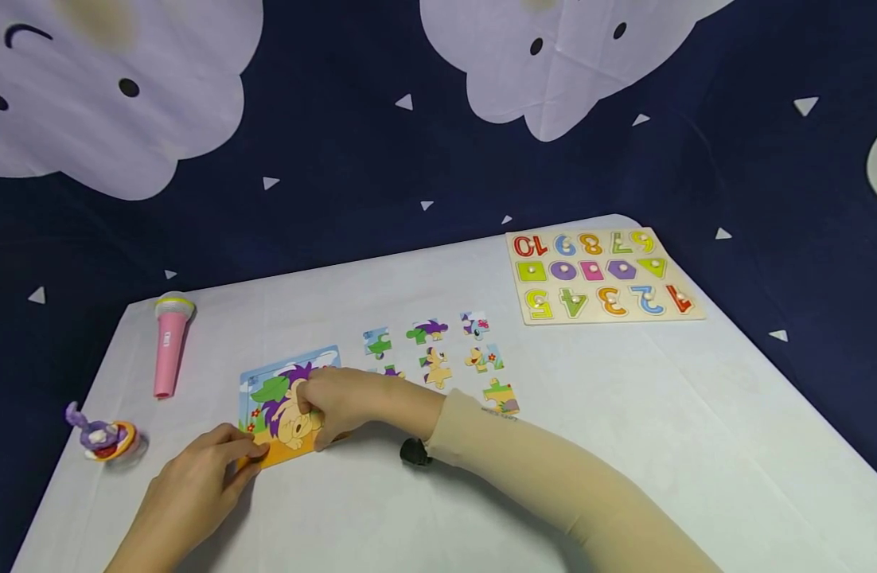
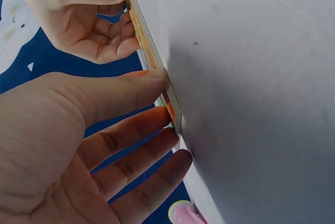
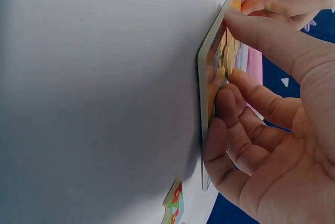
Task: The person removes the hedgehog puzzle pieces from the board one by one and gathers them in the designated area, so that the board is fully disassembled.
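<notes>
A jigsaw board (image 1: 274, 390) with a purple-haired hedgehog picture lies on the table in front of me. My left hand (image 1: 195, 481) holds its near left corner, thumb at the edge and fingertips at the corner in the left wrist view. Over the board's right half, my right hand (image 1: 352, 399) has its thumb and curled fingers at the surface. A slightly raised yellow puzzle piece (image 3: 228, 56) shows between that thumb and index finger, partly hidden. Several loose puzzle pieces (image 1: 436, 368) lie right of the board, some behind the right forearm.
A pink toy microphone (image 1: 171, 346) lies at the left, with a small purple and orange toy (image 1: 107, 438) nearer. A wooden number-and-shape board (image 1: 603, 276) is at the back right. Under the right forearm sits a small black object (image 1: 414, 452). A dark blue patterned cloth (image 1: 338, 159) hangs behind.
</notes>
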